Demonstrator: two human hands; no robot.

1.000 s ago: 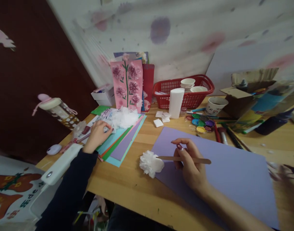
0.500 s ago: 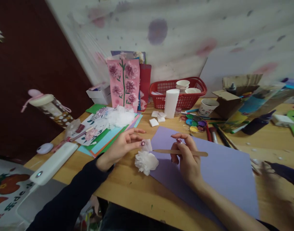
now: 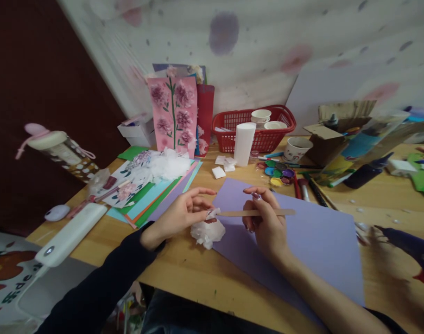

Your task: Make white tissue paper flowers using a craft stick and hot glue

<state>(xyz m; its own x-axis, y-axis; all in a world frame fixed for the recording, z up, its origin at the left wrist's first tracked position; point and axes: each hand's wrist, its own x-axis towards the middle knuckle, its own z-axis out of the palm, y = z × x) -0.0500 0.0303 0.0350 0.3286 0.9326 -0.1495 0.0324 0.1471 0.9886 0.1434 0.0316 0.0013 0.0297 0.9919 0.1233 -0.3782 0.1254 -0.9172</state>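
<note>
- Left hand [image 3: 189,208]: thumb and fingers pinch a small scrap of thin white paper [image 3: 212,213] above the near-left corner of a lilac sheet [image 3: 312,246].
- Right hand [image 3: 269,222]: grasps a flat wooden stick [image 3: 237,214], held nearly level, its left tip meeting or just beside the scrap; actual contact is too small to confirm.
- Technique, in judgement: a light pinch should spare the flimsy paper, while a steady stick lets the left fingers fold the scrap around the tip. Gathering it evenly, without twisting hard, would limit tearing.
- Below the left hand, a ruffled white pompom [image 3: 207,235] straddles the lilac sheet's edge and the bare wooden surface [image 3: 187,269], its crinkled petals soft and irregular.
- Textures vary: the scrap looks filmy and creased, the stick smooth and rigid, the lilac sheet flat and matte.
- Beyond, a gauzy white heap [image 3: 170,163] rests on fanned coloured papers [image 3: 156,204], near a pink card [image 3: 172,116] bearing fluffy blooms.
- Also pictured: a red lattice basket [image 3: 229,140], small white squares [image 3: 218,172] and round paint pots [image 3: 276,182].
</note>
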